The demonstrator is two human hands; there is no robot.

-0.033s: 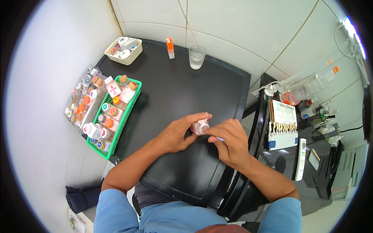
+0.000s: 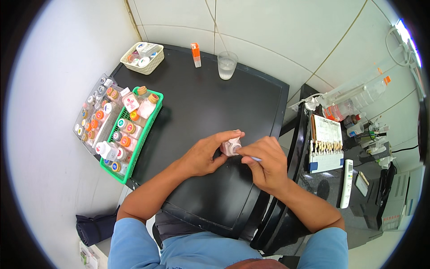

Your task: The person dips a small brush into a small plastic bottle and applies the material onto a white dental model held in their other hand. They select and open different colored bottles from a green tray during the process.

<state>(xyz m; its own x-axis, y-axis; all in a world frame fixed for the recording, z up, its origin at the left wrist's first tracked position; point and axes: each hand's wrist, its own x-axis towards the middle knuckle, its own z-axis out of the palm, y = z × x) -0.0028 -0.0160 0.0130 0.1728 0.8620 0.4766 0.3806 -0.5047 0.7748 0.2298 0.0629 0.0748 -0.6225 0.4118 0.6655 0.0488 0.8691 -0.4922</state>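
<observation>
Over the near right part of the black table, my left hand (image 2: 204, 154) grips a small clear bottle with pinkish-white contents (image 2: 230, 145), its mouth tilted toward my right hand. My right hand (image 2: 266, 163) is closed in a pinch around a thin pale-blue stick (image 2: 255, 159), most of it covered by the fingers. Its fingertips are right at the bottle's mouth. Whether the stick's tip is inside the bottle is hidden. To the left, a green basket (image 2: 145, 142) holds several small bottles with coloured caps.
Beside the green basket stands a clear organizer with capped bottles (image 2: 96, 119). Along the table's back are a cream basket (image 2: 150, 67), an orange-and-white box (image 2: 196, 56) and a cup of clear liquid (image 2: 227, 67). A shade guide (image 2: 326, 163) and white remote (image 2: 346, 184) lie on the right counter.
My right hand and the pale-blue stick have shifted very slightly to the right. The left hand and the bottle have stayed in place.
</observation>
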